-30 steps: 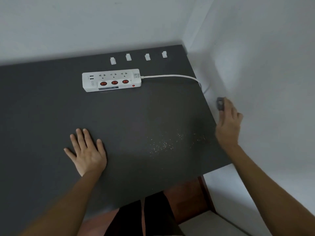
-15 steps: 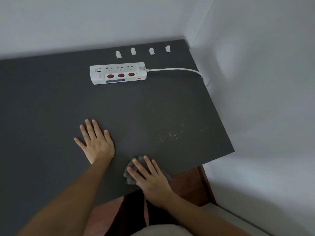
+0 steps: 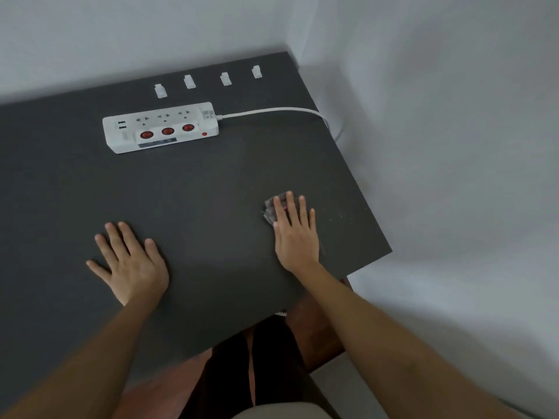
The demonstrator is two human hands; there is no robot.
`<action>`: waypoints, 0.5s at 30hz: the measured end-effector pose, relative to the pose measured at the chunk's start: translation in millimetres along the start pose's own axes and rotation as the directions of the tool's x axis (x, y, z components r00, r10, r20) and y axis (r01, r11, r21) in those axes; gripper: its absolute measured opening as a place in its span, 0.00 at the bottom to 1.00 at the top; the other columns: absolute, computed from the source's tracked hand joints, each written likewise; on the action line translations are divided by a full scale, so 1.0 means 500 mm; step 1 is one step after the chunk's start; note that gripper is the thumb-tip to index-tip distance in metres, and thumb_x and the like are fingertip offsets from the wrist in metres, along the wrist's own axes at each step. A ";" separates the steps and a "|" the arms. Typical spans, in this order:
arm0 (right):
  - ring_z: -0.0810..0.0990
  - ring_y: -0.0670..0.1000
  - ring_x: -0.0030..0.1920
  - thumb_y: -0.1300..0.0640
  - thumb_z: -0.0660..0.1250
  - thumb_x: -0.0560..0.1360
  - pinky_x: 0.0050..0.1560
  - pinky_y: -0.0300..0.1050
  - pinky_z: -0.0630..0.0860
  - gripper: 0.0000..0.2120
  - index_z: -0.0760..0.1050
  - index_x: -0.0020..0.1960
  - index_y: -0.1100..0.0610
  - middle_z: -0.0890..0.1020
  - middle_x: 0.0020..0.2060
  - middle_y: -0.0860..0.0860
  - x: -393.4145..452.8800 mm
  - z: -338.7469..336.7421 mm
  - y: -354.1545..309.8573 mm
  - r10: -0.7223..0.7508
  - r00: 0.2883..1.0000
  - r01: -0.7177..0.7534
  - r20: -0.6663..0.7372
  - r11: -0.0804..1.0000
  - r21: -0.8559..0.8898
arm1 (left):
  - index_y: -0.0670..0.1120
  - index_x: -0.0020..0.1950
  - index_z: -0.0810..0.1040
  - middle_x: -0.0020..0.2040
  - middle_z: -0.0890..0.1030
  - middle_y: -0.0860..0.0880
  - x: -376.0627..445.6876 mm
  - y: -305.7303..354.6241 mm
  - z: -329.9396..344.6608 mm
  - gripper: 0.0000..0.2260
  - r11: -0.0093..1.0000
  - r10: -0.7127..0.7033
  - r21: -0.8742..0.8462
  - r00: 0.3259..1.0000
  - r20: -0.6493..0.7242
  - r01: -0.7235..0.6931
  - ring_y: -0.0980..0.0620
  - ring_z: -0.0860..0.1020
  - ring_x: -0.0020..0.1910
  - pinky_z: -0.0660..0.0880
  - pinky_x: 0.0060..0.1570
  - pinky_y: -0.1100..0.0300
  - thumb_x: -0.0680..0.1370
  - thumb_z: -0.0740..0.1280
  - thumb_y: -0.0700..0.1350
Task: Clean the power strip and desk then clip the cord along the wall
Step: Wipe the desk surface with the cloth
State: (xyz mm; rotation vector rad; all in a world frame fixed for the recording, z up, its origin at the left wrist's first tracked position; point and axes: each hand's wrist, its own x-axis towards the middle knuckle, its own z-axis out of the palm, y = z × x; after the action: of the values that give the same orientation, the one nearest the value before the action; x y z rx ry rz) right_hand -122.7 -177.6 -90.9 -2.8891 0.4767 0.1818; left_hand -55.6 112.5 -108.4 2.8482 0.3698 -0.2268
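A white power strip (image 3: 160,127) with three red switches lies at the back of the dark grey desk (image 3: 211,182). Its white cord (image 3: 272,111) runs right and drops off the desk's right edge by the wall. Several small white cord clips (image 3: 190,81) stand in a row behind the strip. My right hand (image 3: 295,231) lies flat, fingers spread, pressing a small grey cloth (image 3: 272,207) onto the desk near its right side. A few pale crumbs (image 3: 343,216) lie just right of that hand. My left hand (image 3: 130,261) rests flat and empty on the desk.
White walls meet in a corner at the back right, tight against the desk's right edge (image 3: 357,182). Below the desk's front edge are my dark-clothed legs (image 3: 251,373) and a reddish-brown floor.
My right hand has slid the cloth from the desk's front edge up and right over the crumb patch; most crumbs are now gone or covered. My left hand stays flat in place.
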 end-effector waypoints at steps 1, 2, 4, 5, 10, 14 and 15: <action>0.51 0.58 0.77 0.48 0.45 0.81 0.75 0.61 0.54 0.24 0.47 0.76 0.48 0.54 0.78 0.53 0.007 -0.005 0.033 0.034 0.999 -0.034 -0.010 0.999 -0.004 | 0.46 0.79 0.49 0.81 0.50 0.47 -0.001 0.001 -0.002 0.27 1.000 -0.001 -0.001 1.000 -0.002 0.001 0.44 0.46 0.80 0.44 0.74 0.35 0.81 0.45 0.55; 0.50 0.58 0.77 0.48 0.45 0.81 0.75 0.61 0.54 0.24 0.47 0.76 0.48 0.54 0.78 0.53 0.011 -0.011 0.067 0.068 0.997 -0.069 -0.019 0.998 -0.007 | 0.46 0.79 0.49 0.81 0.50 0.47 -0.001 0.002 -0.003 0.27 1.000 -0.003 -0.003 1.000 -0.004 0.003 0.44 0.46 0.80 0.44 0.74 0.35 0.81 0.45 0.55; 0.49 0.58 0.77 0.48 0.45 0.81 0.76 0.62 0.53 0.24 0.45 0.76 0.47 0.53 0.78 0.53 0.015 -0.024 0.130 0.128 0.991 -0.129 -0.031 0.992 -0.012 | 0.46 0.79 0.49 0.81 0.50 0.47 0.000 0.001 -0.003 0.27 1.000 -0.007 -0.006 1.000 -0.006 0.007 0.44 0.46 0.80 0.44 0.74 0.34 0.81 0.45 0.55; 0.48 0.58 0.78 0.48 0.44 0.81 0.76 0.62 0.52 0.24 0.45 0.76 0.47 0.52 0.78 0.53 0.015 -0.030 0.161 0.153 0.988 -0.154 -0.033 0.988 -0.016 | 0.46 0.79 0.49 0.81 0.50 0.47 0.000 0.000 -0.002 0.27 1.000 -0.007 -0.005 1.000 -0.007 0.007 0.44 0.46 0.80 0.44 0.74 0.34 0.81 0.45 0.55; 0.49 0.59 0.77 0.49 0.45 0.81 0.75 0.62 0.55 0.24 0.45 0.76 0.48 0.53 0.78 0.54 0.004 -0.059 0.273 0.195 0.980 -0.196 -0.031 0.980 -0.029 | 0.47 0.79 0.48 0.81 0.50 0.47 0.003 -0.007 0.005 0.27 1.000 -0.001 0.003 1.000 -0.008 0.001 0.44 0.46 0.79 0.45 0.73 0.34 0.81 0.45 0.56; 0.49 0.59 0.77 0.50 0.47 0.82 0.75 0.63 0.55 0.24 0.47 0.77 0.49 0.52 0.78 0.54 -0.001 -0.068 0.289 0.152 0.988 -0.152 -0.017 0.988 -0.036 | 0.46 0.79 0.49 0.81 0.50 0.46 0.003 -0.004 -0.003 0.27 1.000 0.002 0.007 0.999 0.032 -0.002 0.43 0.47 0.79 0.44 0.73 0.33 0.82 0.46 0.55; 0.49 0.59 0.77 0.50 0.47 0.82 0.75 0.64 0.54 0.25 0.46 0.77 0.49 0.52 0.78 0.53 -0.001 -0.071 0.288 0.151 0.988 -0.152 -0.007 0.988 -0.031 | 0.46 0.79 0.49 0.81 0.50 0.46 0.004 -0.002 -0.008 0.27 1.000 0.000 0.009 0.999 0.054 0.000 0.43 0.46 0.79 0.44 0.73 0.33 0.82 0.47 0.55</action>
State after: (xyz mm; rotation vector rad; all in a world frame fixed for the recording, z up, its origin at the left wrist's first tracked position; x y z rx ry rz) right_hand -167.6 -318.9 -82.7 -2.8846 0.7011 0.2078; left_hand -53.5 114.9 -104.9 2.8442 0.3589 -0.3058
